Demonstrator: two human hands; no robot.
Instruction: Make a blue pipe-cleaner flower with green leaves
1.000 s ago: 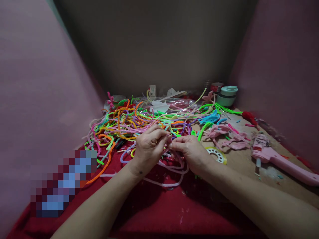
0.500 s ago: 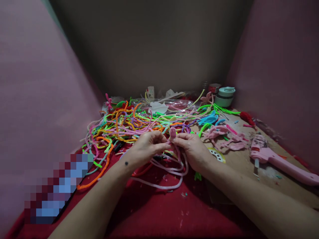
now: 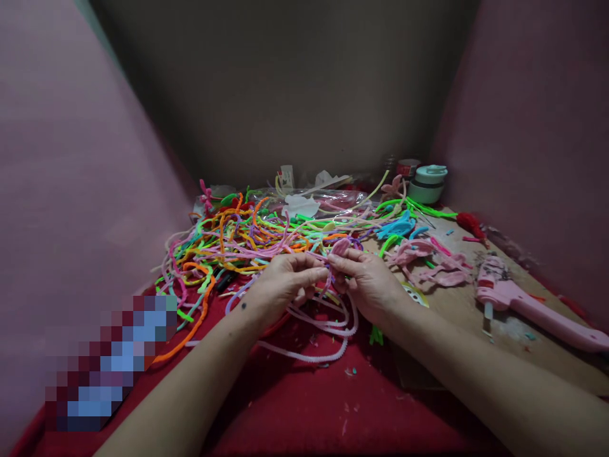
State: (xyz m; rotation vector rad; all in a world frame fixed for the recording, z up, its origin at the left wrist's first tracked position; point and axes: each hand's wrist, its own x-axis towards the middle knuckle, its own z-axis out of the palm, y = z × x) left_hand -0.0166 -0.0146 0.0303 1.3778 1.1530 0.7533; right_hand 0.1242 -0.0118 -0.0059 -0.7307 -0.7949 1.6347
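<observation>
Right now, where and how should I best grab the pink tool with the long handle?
Probably around the middle of the handle, coming from the right: on this pink tool, it is long and slim and runs out that way. I'd avoid the left end, where a narrow tip juts toward you.

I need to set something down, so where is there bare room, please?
Red cloth between the pale loops and near edge, bar small scraps; board between the glue gun and right forearm. Fuzzy stems crowd the far side.
</observation>
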